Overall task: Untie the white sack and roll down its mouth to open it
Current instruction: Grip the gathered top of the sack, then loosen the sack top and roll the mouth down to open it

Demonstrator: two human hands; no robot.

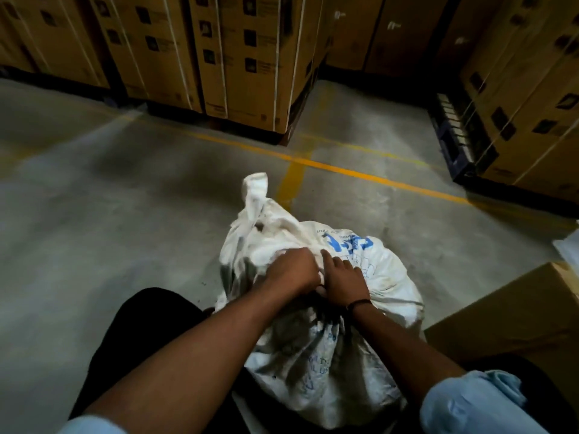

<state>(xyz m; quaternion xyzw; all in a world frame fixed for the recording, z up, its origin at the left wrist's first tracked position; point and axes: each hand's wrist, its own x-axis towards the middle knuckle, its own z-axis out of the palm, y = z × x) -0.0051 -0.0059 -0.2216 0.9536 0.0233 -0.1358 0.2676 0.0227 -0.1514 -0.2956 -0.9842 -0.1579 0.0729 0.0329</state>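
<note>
The white sack [329, 355] is being kept upright on the concrete floor [109, 214], tucked right between the knees, with a cardboard box [517, 314] just beside it on the right.

Handling-wise, it's probably being dealt with as a soft, floppy thing. The cloth looks thin and woven with blue print on it, and it's being crumpled easily, so it may be a bit slick under the fingers. The body is bulging and stuffed, so it's likely being treated as too heavy to bother lifting, and nothing fragile is being suggested. The best place to take hold is arguably the gathered neck at the top, where the fabric is being bunched. The loose tail [255, 195] sticking up on the far side could be used too.

The left grip [291, 272] is being curled into that bunch, fingers closed down and clutching a fold of the sack. The right grip [343, 278] is being laid on the same spot, touching the left one, with the index finger [326, 255] being stretched forward over the cloth. Its thumb is being hidden, so whether anything is actually being pinched there can't be told.

The knot itself is being covered by both hands, so how far it's loosened can't be judged.
</note>
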